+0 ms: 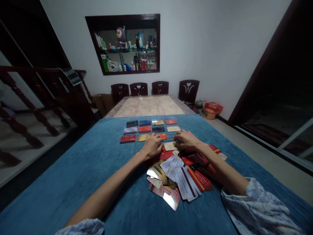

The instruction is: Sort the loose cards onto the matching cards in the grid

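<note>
A cream card [169,146] lies between my two hands, above the near edge of a loose heap. My right hand [187,140] has curled fingers on its right end. At its left edge are the bent fingertips of my left hand [153,145], closed with the thumb. Beneath and nearer me spreads the heap of mixed cards: white cards with a dark stripe [186,182], red-and-yellow cards [199,178] and a shiny reddish card [171,195]. Beyond my hands, small card stacks stand in rows, among them a dark red stack [127,138] and a gold stack [142,138].
A blue cloth [97,169] covers the near part of the long table; its marbled top [149,106] shows beyond. A dark item [183,153] lies under my right forearm. Dark chairs [160,87] line the far side. Red and orange containers [211,109] stand on the floor at right.
</note>
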{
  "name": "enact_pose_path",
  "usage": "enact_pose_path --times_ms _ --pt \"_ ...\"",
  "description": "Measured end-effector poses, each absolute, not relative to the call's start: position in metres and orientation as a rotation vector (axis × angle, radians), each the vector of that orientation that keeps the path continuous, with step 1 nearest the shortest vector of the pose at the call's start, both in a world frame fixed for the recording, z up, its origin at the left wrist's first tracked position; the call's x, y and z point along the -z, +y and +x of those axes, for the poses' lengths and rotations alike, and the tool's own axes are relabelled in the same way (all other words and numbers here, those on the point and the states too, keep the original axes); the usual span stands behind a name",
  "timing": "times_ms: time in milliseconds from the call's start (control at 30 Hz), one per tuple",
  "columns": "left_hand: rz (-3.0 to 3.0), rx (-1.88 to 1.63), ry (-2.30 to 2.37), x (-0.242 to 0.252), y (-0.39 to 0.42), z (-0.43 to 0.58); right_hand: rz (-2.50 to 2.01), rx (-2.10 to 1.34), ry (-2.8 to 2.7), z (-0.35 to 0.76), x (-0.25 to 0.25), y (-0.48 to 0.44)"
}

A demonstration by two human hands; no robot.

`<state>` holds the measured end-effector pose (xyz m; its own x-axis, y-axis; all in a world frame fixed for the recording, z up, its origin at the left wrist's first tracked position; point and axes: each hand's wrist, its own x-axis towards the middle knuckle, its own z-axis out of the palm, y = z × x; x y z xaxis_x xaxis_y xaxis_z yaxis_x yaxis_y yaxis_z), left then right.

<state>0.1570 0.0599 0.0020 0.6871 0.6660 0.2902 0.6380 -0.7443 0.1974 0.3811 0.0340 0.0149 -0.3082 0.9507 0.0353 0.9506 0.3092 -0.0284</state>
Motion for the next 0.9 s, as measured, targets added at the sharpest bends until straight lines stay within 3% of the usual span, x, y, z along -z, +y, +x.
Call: enact_pose_path --times_ms 433,900 --pt "2.684 -0.190 1.197 0.004 0.068 0.185 -1.896 -0.157 -2.545 0.387 -0.008 0.034" --pt "2.589 -0.232 1.243 0.013 0.073 0.188 -1.842 -0.248 -2.469 0.394 0.001 0.041"
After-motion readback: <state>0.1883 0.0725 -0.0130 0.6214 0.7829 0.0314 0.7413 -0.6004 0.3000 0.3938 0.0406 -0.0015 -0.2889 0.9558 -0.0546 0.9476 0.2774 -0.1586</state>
